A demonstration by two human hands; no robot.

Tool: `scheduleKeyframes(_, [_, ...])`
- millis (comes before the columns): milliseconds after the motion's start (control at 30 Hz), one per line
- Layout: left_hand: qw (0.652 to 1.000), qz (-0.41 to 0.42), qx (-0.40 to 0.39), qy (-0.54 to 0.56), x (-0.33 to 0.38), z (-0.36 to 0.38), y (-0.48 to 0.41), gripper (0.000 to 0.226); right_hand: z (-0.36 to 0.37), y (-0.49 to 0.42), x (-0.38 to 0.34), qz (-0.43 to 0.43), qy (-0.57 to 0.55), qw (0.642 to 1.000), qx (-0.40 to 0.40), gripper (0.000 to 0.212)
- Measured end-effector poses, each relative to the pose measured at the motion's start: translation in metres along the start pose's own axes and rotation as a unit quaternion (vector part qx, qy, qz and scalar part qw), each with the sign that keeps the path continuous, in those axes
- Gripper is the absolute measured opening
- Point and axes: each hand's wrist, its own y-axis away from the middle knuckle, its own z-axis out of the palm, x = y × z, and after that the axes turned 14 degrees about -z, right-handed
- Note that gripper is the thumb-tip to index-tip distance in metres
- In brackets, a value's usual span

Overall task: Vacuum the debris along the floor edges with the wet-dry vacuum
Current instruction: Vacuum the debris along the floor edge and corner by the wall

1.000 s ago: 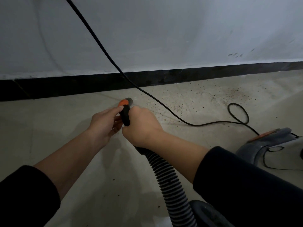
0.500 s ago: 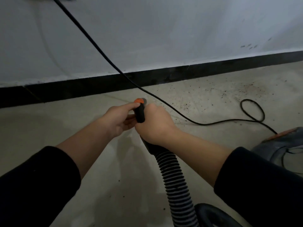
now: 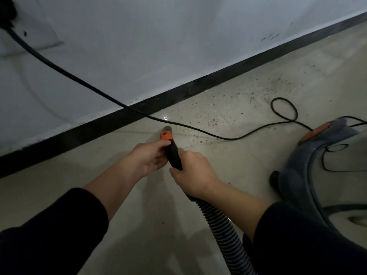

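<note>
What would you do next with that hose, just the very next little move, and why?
Probably sweep the nozzle slightly right and forward, low to the floor. The left hand and right hand both grip it, and the nearest debris lies just right of its tip, beside the baseboard. The power cord crosses that path, so ease over it.

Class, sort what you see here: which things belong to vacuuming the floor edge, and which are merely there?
In use: nozzle, held by left hand and right hand; hose; vacuum body; power cord; debris.
Merely there: wall; skirting board; dark marks on the wall.
</note>
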Motion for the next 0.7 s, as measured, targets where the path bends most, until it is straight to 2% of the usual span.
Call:
scheduleKeyframes(333, [1.000,0.015,0.002,-0.026,-0.021,0.032,-0.001,0.036,0.011,0.033,0.019,0.060,-0.038,0.996,0.045,0.016])
scheduleKeyframes(700, [0.998,0.012,-0.013,-0.065,-0.039,0.054,-0.002,0.031,0.009,0.061,0.030,0.075,-0.028,0.996,0.050,0.015])
